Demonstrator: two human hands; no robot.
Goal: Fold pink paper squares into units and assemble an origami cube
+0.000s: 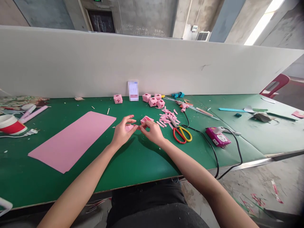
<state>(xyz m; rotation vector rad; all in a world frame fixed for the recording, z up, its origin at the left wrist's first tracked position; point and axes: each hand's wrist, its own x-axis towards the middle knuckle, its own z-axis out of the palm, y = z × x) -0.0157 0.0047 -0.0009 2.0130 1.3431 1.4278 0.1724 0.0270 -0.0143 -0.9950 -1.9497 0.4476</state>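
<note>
Both my hands meet over the green table, fingertips close together around a small piece of pink paper (129, 128). My left hand (123, 129) pinches the piece between thumb and fingers. The thumb and fingers of my right hand (151, 129) are pressed together at the piece's right end, where the fingers hide most of it. Just behind my right hand lies a small stack of cut pink paper pieces (146, 119). Pink paper scraps (168, 117) are heaped to its right, beside scissors (181, 133) with one red and one yellow handle.
Folded pink paper boxes (153, 101) stand near the white partition (152, 66), beside an upright phone-like panel (133, 91). Large pink sheets (76, 139) lie left. On the right are a glue gun (183, 106), a purple power strip (218, 137) and black cable. A paper cup (11, 124) stands far left.
</note>
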